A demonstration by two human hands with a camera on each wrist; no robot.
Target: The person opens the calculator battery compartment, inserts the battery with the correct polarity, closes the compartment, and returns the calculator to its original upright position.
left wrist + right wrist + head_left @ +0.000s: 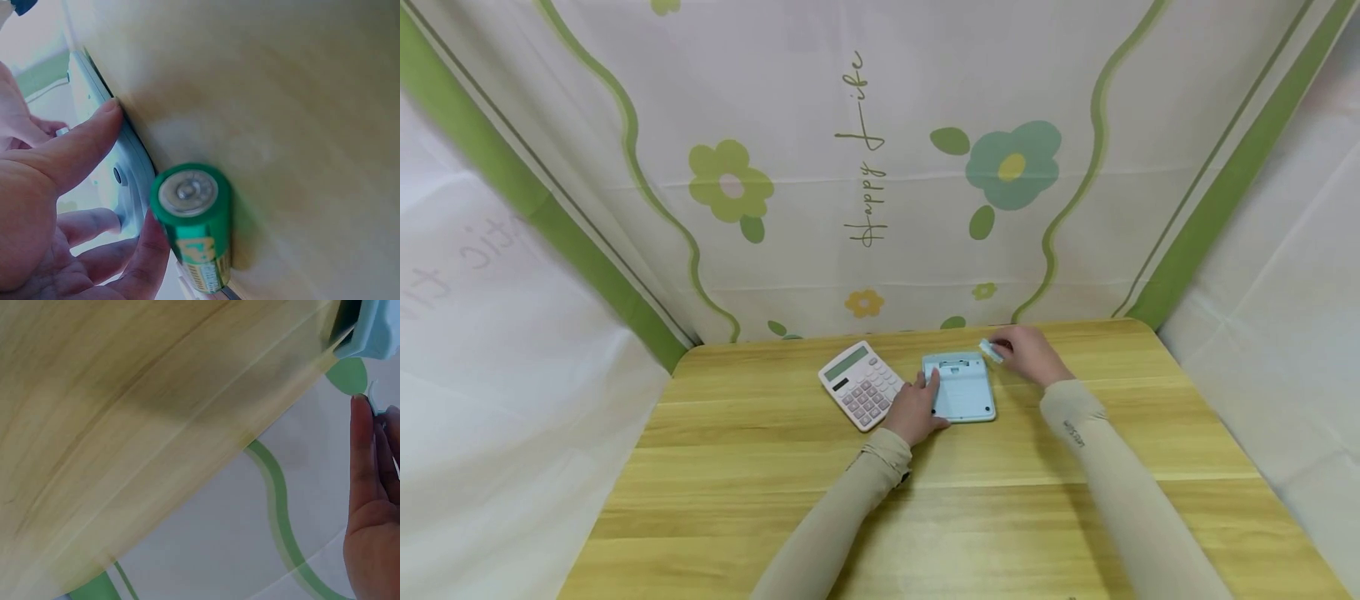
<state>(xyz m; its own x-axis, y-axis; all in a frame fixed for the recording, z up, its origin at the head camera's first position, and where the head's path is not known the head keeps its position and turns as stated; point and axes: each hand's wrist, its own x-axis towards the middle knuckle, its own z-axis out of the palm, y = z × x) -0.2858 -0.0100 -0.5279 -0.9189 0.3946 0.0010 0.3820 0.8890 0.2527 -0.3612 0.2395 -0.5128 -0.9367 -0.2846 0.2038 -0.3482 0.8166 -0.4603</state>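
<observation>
A light blue calculator (pixel 962 396) lies back side up, its small battery compartment uncovered near the far edge. My left hand (pixel 913 413) holds it at the left and near sides, the thumb (pixel 94 134) along one edge and the other fingers bent against it. Beyond the calculator's far right corner, my right hand (pixel 1028 352) pinches a small light blue battery cover (pixel 990 350) above the table. Close to the left fingers is a green battery (pixel 194 212); whether they touch it I cannot tell. It is hidden in the head view.
A white calculator (pixel 861 385) lies face up at a slant, just left of my left hand. Along the wooden table's (pixel 760 500) back edge hangs a white curtain (pixel 805 275) with flowers; more white cloth hangs at both sides.
</observation>
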